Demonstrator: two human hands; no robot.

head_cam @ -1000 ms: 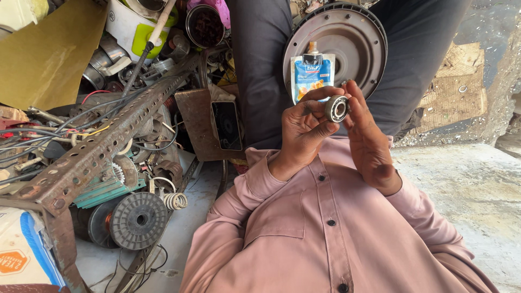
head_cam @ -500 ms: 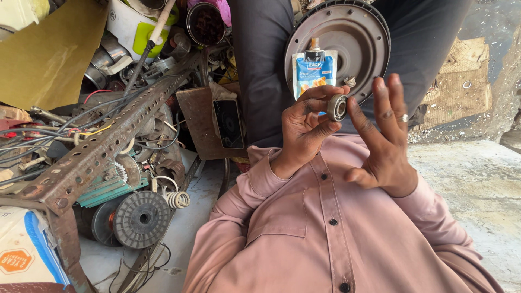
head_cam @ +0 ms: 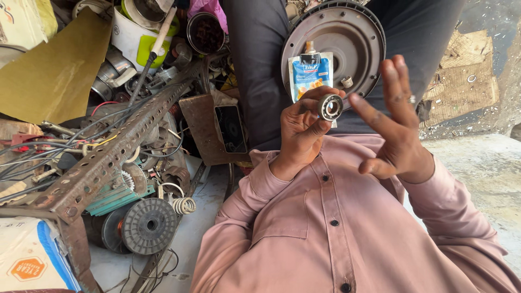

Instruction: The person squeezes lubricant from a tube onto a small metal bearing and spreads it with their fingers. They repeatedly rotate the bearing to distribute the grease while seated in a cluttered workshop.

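- Left hand [head_cam: 304, 130] pinches a small round bearing [head_cam: 329, 107] between thumb and fingertips, grip clamped on its rim, just as half a second ago.
- Bearing held up in mid-frame, in front of the lower edge of a round grey metal motor cover [head_cam: 347, 38] and just right of a blue squeeze pouch [head_cam: 309, 73] resting against that cover.
- Right hand [head_cam: 393, 125] now open, fingers spread and apart, holding nothing; a ring shows on one finger.
- A second ago closed in against the bearing with the left hand; since then pulled off to the right, now just beside the bearing without touching it.
- Bearing itself hardly shifted between frames.
- Pink buttoned shirt [head_cam: 336, 228] fills the near part of the view, dark trousers beyond.
- Left of the hands: a rusty perforated angle bar [head_cam: 114, 157] lying across tangled wires, a grey ribbed disc [head_cam: 148, 225] near it, a white and green tub [head_cam: 135, 35] farther off.
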